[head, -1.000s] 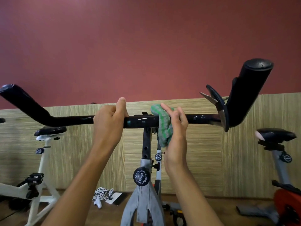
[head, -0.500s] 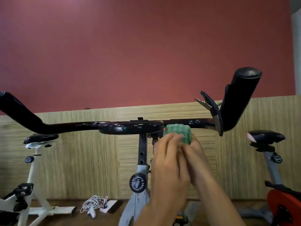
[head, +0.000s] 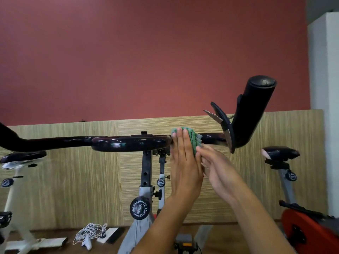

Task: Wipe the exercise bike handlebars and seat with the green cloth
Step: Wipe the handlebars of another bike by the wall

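A green cloth [head: 190,139] with a paler, scalloped ribbed texture is seen draped over glossy black handlebars [head: 128,143], whose upright grip [head: 251,114] is matte black. The wall [head: 146,52] above is painted a deep brick red, while the panelling [head: 73,180] below is streaked in fine horizontal lines of tan and olive. A pillar [head: 324,70] at the right edge is off-white. The frame [head: 145,197] below the handlebars is grey-white, and a black knob [head: 139,208] on it is lettered in white. A white bike [head: 12,198] with a black saddle [head: 22,156] is shown at the left, and a red-orange flywheel cover [head: 308,233] at the lower right. A white cable [head: 89,233] is coiled on the brown floor [head: 220,239].
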Available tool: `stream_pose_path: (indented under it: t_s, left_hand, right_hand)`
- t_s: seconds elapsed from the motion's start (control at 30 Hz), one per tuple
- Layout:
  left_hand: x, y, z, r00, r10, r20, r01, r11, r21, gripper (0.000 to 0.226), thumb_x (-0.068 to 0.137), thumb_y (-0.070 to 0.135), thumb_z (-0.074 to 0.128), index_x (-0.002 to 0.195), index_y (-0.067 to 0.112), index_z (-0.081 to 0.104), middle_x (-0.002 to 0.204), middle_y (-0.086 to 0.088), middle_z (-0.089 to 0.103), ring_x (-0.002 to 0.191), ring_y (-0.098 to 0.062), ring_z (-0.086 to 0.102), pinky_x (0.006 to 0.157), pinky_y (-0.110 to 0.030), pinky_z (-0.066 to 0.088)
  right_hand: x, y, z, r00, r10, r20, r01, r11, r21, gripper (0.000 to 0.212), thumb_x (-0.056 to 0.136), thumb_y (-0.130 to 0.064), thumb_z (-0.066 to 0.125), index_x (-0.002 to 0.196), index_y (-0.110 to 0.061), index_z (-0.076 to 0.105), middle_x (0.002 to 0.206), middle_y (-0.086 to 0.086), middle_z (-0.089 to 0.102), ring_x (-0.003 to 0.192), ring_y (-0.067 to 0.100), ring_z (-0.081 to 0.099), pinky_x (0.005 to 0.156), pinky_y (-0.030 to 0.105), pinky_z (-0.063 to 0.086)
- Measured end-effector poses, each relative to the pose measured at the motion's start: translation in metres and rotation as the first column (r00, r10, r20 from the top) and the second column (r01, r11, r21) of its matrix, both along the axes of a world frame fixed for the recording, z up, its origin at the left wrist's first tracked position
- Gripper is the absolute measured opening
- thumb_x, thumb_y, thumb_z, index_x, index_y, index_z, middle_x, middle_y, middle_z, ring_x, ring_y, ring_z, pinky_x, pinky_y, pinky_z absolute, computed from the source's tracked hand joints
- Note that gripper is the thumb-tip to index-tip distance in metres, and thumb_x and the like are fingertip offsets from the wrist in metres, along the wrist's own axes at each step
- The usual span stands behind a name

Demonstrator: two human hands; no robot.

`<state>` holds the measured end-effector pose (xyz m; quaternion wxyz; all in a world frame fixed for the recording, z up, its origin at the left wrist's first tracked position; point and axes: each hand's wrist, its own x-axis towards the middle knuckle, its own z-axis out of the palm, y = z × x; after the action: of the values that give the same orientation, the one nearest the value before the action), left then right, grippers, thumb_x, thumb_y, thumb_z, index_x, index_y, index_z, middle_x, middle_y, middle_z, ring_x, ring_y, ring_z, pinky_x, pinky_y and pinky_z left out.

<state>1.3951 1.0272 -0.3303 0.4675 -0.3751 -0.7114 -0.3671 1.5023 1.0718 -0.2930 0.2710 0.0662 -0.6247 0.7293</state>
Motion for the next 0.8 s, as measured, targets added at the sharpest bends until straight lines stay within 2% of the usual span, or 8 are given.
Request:
stream_pose_path:
  t_s: [0.1,0.17,0.23,0.33,0.43,0.57,0.7,0.8]
  left_hand:
    - [0.002,0.011,0.002,1.0,0.006,0.031,-0.008,0.999,0.052,0.063,0.108,0.035,0.025,0.158,0.01,-0.005,0.166,-0.002,-0.017,0.152,-0.017,-0.018,0.124,-0.035,-0.006]
    - [0.006,0.013,0.005,1.0,0.024,0.021,-0.025,0.996,0.085,0.064,0.108,0.039,0.024,0.159,0.009,0.001,0.167,-0.004,-0.011,0.153,-0.016,-0.015,0.123,-0.03,-0.008]
    - [0.007,0.012,0.009,1.0,0.021,-0.005,-0.02,0.994,0.105,0.063,0.107,0.042,0.017,0.158,0.007,0.008,0.167,-0.005,-0.002,0.154,-0.015,-0.008,0.122,-0.026,-0.008]
    - [0.001,0.008,0.016,0.997,0.049,-0.055,-0.043,0.994,0.1,0.061,0.107,0.039,0.019,0.156,0.003,0.02,0.165,-0.011,0.017,0.152,-0.021,0.01,0.123,-0.027,0.002]
    - [-0.006,0.007,0.02,0.985,0.084,-0.148,-0.078,0.996,0.041,0.057,0.107,0.037,0.021,0.152,0.003,0.032,0.157,-0.013,0.034,0.147,-0.025,0.024,0.121,-0.035,0.012]
    - [-0.013,0.015,0.024,0.967,-0.019,-0.255,0.018,1.0,-0.008,0.055,0.108,0.033,0.016,0.148,0.005,0.04,0.152,-0.01,0.043,0.149,-0.025,0.026,0.125,-0.042,0.004]
    - [0.014,0.045,0.017,0.953,-0.23,-0.198,0.269,0.943,0.199,0.046,0.108,0.025,0.021,0.15,0.011,0.032,0.156,-0.001,0.035,0.151,-0.021,0.02,0.125,-0.045,0.003]
    - [0.051,0.067,0.016,0.844,-0.527,-0.099,0.504,0.716,0.482,0.053,0.104,0.007,0.034,0.15,0.034,0.03,0.158,0.025,0.023,0.153,-0.014,0.014,0.125,-0.048,0.002]
  right_hand:
    - [0.015,0.021,-0.013,0.933,-0.344,0.105,0.336,0.938,0.087,0.018,0.098,-0.015,0.059,0.11,-0.023,0.069,0.114,-0.006,0.071,0.101,0.005,0.063,0.106,0.036,0.04]
    - [0.031,0.03,-0.008,0.83,-0.557,-0.003,0.556,0.828,-0.076,0.016,0.098,-0.013,0.056,0.093,-0.021,0.069,0.101,-0.003,0.071,0.093,0.01,0.064,0.108,0.043,0.042]
    - [0.05,0.024,0.014,0.737,-0.634,-0.233,0.604,0.773,-0.191,0.018,0.101,-0.021,0.053,0.091,-0.019,0.068,0.097,-0.004,0.07,0.095,0.015,0.065,0.107,0.045,0.043]
    - [0.078,0.001,0.057,0.706,-0.38,-0.598,0.432,0.9,-0.062,0.042,0.104,-0.043,0.037,0.096,-0.024,0.074,0.102,-0.003,0.074,0.103,0.018,0.068,0.093,0.033,0.051]
    - [0.098,-0.024,0.087,0.74,-0.215,-0.637,0.377,0.917,0.129,0.06,0.102,-0.057,0.022,0.103,-0.02,0.069,0.098,0.004,0.076,0.098,0.023,0.072,0.089,0.034,0.053]
    - [0.1,-0.032,0.087,0.745,-0.182,-0.641,0.37,0.913,0.171,0.039,0.099,-0.042,0.045,0.089,-0.011,0.066,0.095,0.013,0.075,0.098,0.028,0.073,0.089,0.034,0.056]
    - [0.102,-0.03,0.086,0.753,-0.154,-0.64,0.322,0.934,0.153,0.025,0.095,-0.027,0.051,0.082,-0.008,0.06,0.101,0.029,0.069,0.099,0.027,0.073,0.088,0.03,0.056]
    - [0.101,-0.026,0.085,0.769,-0.111,-0.63,0.28,0.944,0.174,0.024,0.095,-0.024,0.051,0.082,-0.005,0.059,0.099,0.029,0.068,0.102,0.029,0.072,0.093,0.035,0.055]
